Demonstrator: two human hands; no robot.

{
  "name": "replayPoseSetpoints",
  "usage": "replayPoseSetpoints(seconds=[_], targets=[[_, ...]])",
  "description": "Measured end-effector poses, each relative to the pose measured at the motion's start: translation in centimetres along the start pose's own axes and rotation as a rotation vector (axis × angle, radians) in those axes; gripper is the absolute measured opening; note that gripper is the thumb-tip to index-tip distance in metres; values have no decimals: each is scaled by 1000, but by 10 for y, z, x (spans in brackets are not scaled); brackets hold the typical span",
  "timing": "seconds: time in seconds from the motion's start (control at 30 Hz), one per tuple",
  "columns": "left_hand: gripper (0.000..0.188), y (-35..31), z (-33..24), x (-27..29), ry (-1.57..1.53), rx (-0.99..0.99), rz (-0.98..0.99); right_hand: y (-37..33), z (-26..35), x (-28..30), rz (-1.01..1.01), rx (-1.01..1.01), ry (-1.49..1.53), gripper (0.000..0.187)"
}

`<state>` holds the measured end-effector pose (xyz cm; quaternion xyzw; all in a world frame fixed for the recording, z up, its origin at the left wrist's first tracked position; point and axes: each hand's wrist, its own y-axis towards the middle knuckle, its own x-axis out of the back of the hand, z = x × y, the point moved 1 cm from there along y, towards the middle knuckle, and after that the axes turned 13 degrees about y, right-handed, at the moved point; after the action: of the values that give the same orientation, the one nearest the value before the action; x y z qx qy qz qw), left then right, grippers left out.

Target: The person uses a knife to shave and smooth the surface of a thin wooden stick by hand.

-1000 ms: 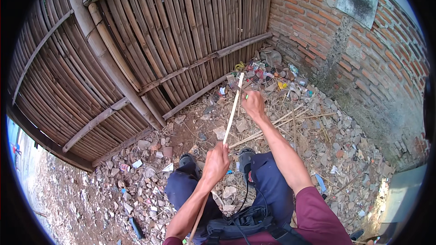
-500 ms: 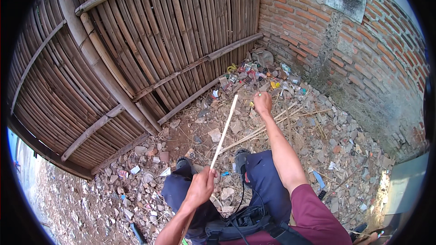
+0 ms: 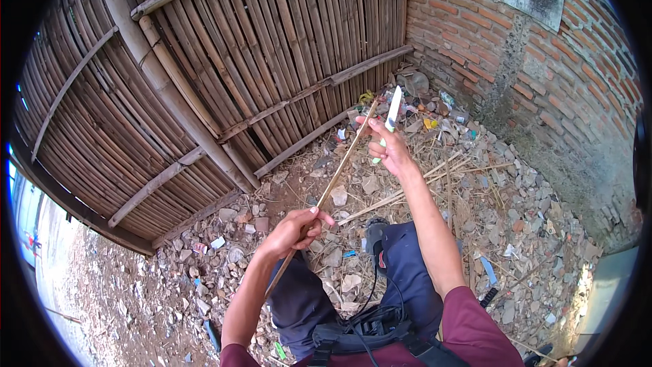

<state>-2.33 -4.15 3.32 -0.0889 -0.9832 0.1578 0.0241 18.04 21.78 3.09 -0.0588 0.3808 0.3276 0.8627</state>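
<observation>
Narrow and firm-looking, the grip of the left hand (image 3: 297,230) pinches a thin bamboo strip (image 3: 339,172) between thumb and fingers; the strip slants from beside the left leg (image 3: 302,302), on the near side, to the far side at the right hand (image 3: 392,153). That right grip holds a knife (image 3: 394,106) with a pale green handle, its bare blade pointing far, just right of the strip; the fingers seem to meet the strip's far end, but whether they pinch it cannot be told. With edge and fingers so close, a slipping strip or a turned wrist could nick the index finger, and so slender a piece may split if bent. Farther out, loose strips (image 3: 372,207) lie on stony ground (image 3: 224,255), between a bamboo fence (image 3: 272,47) on the left and a brick wall (image 3: 468,44) on the right
</observation>
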Motion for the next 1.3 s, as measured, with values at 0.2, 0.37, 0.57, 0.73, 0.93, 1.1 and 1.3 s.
replayPoseSetpoints(seconds=[0.2,0.37,0.57,0.73,0.93,1.1,1.3], targets=[[49,2,-15,16,131,16,-8,3,-1,4,-72,86,-31,26],[41,14,-30,21,304,-11,-230,-1,6,4,-108,192,14,21],[22,37,-33,18,1200,-547,-1035,-2,7,7,-261,224,60,23],[18,44,-27,-22,1196,-827,-1139,3,3,22,-426,276,97,26],[54,96,9,-27,246,-264,-430,5,-11,10,-460,251,165,27],[65,126,-12,-38,13,-355,-524,1,-30,-12,-440,204,143,26],[60,140,-16,-30,-248,-341,-643,-10,-32,-34,-374,185,76,22]])
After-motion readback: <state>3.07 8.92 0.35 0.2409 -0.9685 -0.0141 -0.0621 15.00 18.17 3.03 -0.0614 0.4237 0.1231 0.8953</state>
